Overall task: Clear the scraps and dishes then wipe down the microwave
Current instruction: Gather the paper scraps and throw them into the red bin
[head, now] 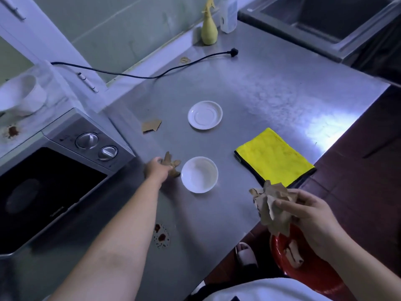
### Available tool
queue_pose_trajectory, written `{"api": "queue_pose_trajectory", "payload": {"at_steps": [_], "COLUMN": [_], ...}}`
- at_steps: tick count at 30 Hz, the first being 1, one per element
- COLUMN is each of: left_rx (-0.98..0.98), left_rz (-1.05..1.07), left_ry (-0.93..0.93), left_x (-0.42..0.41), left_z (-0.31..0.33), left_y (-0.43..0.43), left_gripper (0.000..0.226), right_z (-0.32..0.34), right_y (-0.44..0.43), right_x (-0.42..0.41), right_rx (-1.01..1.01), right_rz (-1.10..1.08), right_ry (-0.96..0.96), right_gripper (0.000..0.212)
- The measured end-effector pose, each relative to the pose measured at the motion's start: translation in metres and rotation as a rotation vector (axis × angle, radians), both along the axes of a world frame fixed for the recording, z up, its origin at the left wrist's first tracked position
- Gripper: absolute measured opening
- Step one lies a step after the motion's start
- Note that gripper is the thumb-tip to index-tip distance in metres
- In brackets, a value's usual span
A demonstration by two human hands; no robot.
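The left hand (157, 168) grips a brown scrap (172, 165) on the desk (249, 101), with the white bowl (199, 174) just to its right and the microwave (54, 170) to its left. The right hand (312, 218) clutches crumpled brown paper (272, 205), and the yellow cloth (274, 156) lies just beyond it.

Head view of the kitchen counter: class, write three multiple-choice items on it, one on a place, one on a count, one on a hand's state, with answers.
1. Where does the yellow cloth lie? A on the microwave; B on the counter, right of the bowl; C in the sink.
2. How many white dishes stand on the counter? A one; B two; C four.
3. What is the right hand doing? A lying flat; B holding crumpled brown paper; C gripping the cloth.
Answers: 1 B, it lies beside the bowl; 2 B, a saucer and a bowl; 3 B, its fingers curl round the paper.
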State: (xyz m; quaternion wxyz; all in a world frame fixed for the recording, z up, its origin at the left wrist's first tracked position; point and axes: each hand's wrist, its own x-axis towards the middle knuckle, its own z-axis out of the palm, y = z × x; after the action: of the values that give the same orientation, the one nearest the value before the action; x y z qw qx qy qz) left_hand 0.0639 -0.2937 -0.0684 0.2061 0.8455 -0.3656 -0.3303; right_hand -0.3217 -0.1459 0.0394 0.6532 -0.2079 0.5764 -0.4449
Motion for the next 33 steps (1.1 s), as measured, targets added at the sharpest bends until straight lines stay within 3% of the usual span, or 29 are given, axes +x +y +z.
{"api": "queue_pose_trajectory", "payload": {"at_steps": [3, 8, 11, 13, 16, 18, 20, 25, 29, 32, 33], "left_rx": [-0.010, 0.012, 0.060, 0.134, 0.151, 0.153, 0.163, -0.002, -0.169, -0.246, -0.261], "left_rz": [-0.019, -0.017, -0.147, -0.248, -0.256, -0.240, -0.193, -0.002, 0.129, 0.124, 0.119], "left_ry": [-0.107, -0.059, -0.078, -0.107, -0.109, -0.103, -0.068, 0.094, 0.203, 0.265, 0.273], "left_x": [0.000, 0.002, 0.008, 0.012, 0.014, 0.014, 0.015, 0.010, -0.004, -0.021, -0.028], "left_z": [-0.009, -0.009, -0.008, -0.007, -0.006, -0.006, -0.008, 0.003, 0.037, 0.069, 0.080], "left_y": [-0.006, -0.002, -0.004, -0.005, -0.004, -0.001, 0.003, 0.027, 0.059, 0.089, 0.100], "left_gripper": [0.025, 0.029, 0.054, 0.064, 0.035, 0.021, 0.023, 0.019, 0.018, 0.018, 0.017], "right_z": [0.003, 0.000, 0.001, 0.003, 0.004, 0.006, 0.007, 0.006, 0.009, 0.015, 0.019], "right_y": [0.004, 0.011, 0.010, 0.008, 0.005, 0.005, 0.007, 0.008, 0.001, -0.004, -0.006], "right_x": [-0.010, -0.014, -0.015, -0.013, -0.009, -0.006, -0.005, -0.008, 0.002, 0.018, 0.024], "right_rx": [-0.011, 0.000, 0.001, -0.005, -0.005, -0.001, -0.008, -0.022, -0.050, -0.100, -0.124], "right_rz": [-0.020, -0.037, -0.032, -0.008, 0.004, 0.003, 0.009, 0.056, 0.091, 0.235, 0.295], "right_ry": [-0.017, -0.017, -0.044, -0.028, -0.002, -0.009, 0.000, 0.057, -0.045, -0.063, -0.057], "right_gripper": [0.035, 0.049, 0.033, 0.036, 0.051, 0.040, 0.036, 0.069, 0.050, 0.068, 0.062]}}
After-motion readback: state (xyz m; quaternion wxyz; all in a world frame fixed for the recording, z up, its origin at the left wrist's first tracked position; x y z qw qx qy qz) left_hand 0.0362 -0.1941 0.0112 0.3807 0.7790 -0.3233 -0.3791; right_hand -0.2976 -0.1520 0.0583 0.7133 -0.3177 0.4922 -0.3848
